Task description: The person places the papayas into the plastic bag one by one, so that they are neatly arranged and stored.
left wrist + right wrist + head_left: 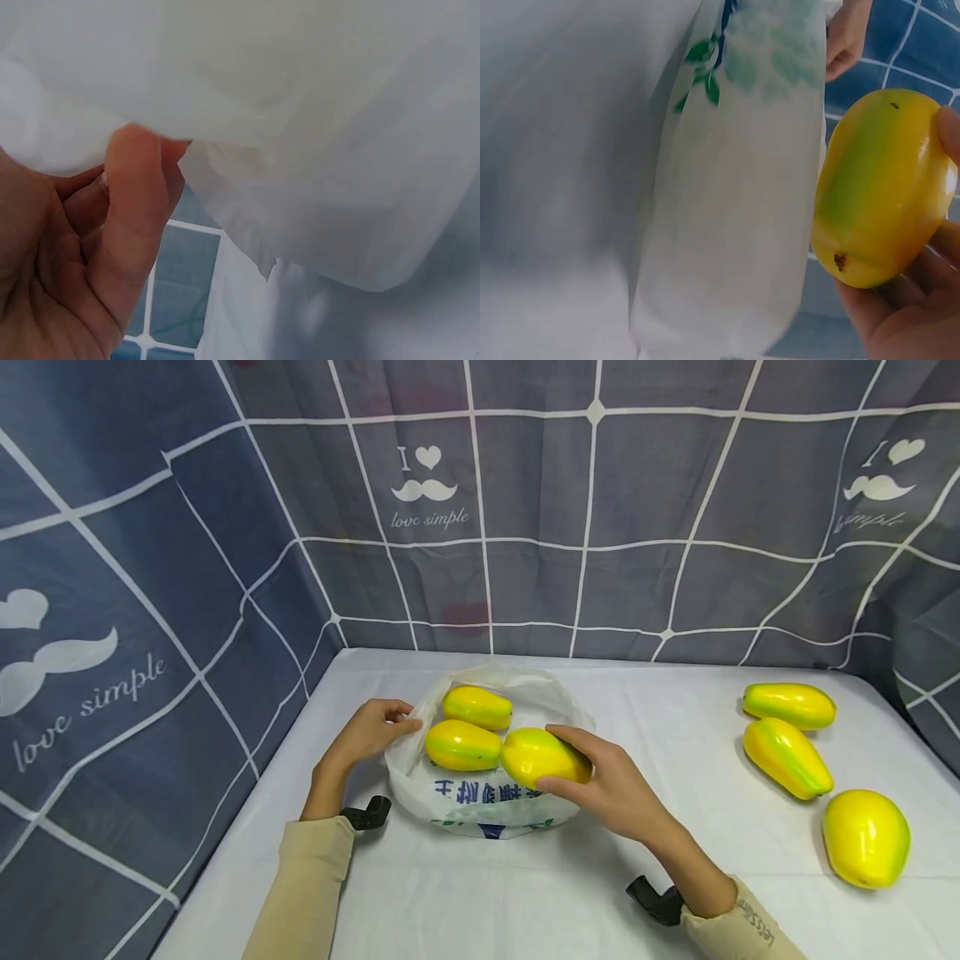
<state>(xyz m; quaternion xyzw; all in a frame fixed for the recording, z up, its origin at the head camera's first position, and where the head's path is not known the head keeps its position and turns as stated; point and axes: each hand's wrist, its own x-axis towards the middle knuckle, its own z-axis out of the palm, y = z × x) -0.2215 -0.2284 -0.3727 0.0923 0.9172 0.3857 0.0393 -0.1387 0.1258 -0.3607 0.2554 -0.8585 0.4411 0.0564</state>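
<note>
A thin white plastic bag (480, 814) with blue and green print lies on the table, its mouth spread open. Inside it are two yellow-green papayas, a rear papaya (477, 707) and a front papaya (462, 745). My right hand (611, 785) grips another papaya (542, 757) over the bag's right side, thumb on the near side and fingers on the far side. In the right wrist view this papaya (881, 187) shows a green streak and a brown stem scar. At the bag's left rim, my left hand (371, 731) pinches the plastic between thumb and fingers.
Three more papayas lie on the right of the white-covered table (675, 727): one at the back (790, 706), a middle one (787, 758) and a front one (866, 839). Grey gridded cloth (540, 585) walls the back and sides.
</note>
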